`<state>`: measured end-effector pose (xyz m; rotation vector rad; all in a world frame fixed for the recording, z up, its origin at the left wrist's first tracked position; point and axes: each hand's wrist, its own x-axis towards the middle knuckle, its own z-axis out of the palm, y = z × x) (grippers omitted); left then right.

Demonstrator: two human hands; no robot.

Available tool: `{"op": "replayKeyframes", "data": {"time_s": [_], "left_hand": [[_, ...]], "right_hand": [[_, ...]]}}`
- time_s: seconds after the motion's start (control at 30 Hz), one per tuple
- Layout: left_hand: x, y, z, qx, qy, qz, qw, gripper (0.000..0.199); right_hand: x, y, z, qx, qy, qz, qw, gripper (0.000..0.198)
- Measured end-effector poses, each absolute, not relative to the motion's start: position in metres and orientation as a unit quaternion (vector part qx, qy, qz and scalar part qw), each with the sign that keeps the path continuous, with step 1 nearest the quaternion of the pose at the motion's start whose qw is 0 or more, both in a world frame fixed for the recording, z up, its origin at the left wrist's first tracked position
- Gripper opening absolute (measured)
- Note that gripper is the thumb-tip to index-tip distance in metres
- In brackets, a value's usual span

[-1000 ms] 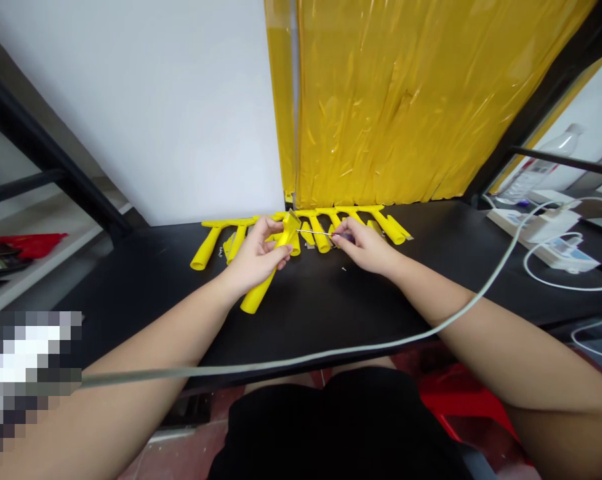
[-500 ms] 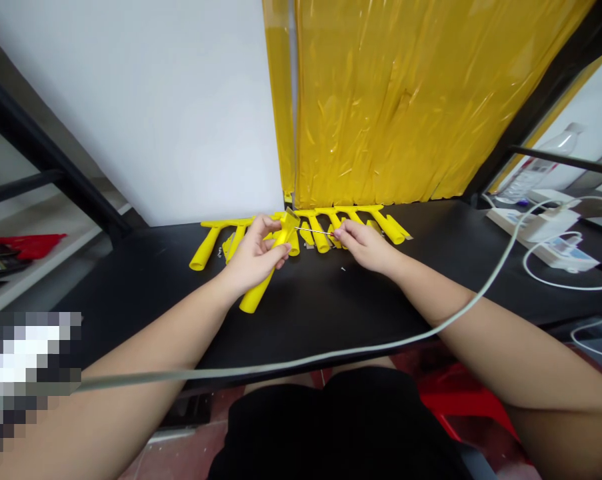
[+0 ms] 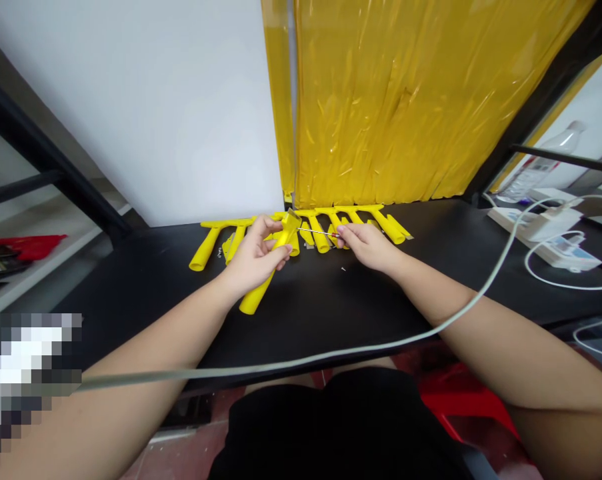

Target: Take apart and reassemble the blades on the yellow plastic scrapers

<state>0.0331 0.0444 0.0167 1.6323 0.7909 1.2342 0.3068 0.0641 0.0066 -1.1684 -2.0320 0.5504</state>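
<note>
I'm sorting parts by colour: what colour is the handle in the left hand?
The handle in the left hand is yellow, seen best in the head view.

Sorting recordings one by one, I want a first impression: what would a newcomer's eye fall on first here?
Probably the glossy yellow sheeting filling the upper right, beside a large white panel. Below, near the middle, the left hand grips a yellow-handled piece while the right hand points a thin metal-shafted tool at its far end. More yellow parts lie in a row along the back of the black table.
</note>
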Motion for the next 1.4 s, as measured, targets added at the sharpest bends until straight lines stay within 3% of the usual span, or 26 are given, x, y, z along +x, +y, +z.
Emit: {"op": "replayKeyframes", "data": {"time_s": [0.13,0.27,0.43,0.53,0.7,1.0,1.3,1.4], "left_hand": [[0.031,0.047,0.016,0.657,0.328,0.503,0.456,0.042],[0.029,0.049,0.017,0.649,0.318,0.512,0.463,0.043],[0.03,0.047,0.018,0.657,0.314,0.504,0.464,0.041],[0.03,0.047,0.018,0.659,0.315,0.505,0.46,0.041],[0.029,0.048,0.018,0.656,0.314,0.509,0.461,0.042],[0.028,0.049,0.015,0.66,0.323,0.495,0.463,0.041],[0.03,0.045,0.02,0.65,0.333,0.491,0.474,0.043],[0.028,0.046,0.022,0.64,0.333,0.488,0.491,0.044]], "right_hand": [[0.308,0.06,0.005,-0.412,-0.802,0.253,0.351,0.028],[0.309,0.06,0.005,-0.436,-0.796,0.215,0.361,0.024],[0.308,0.064,0.007,-0.464,-0.792,0.207,0.339,0.043],[0.308,0.062,0.004,-0.444,-0.793,0.239,0.343,0.029],[0.307,0.06,0.001,-0.449,-0.792,0.215,0.354,0.023],[0.304,0.057,0.011,-0.463,-0.801,0.195,0.326,0.033],[0.308,0.059,0.012,-0.458,-0.811,0.226,0.284,0.007],[0.315,0.059,0.013,-0.44,-0.834,0.215,0.255,0.015]]}}
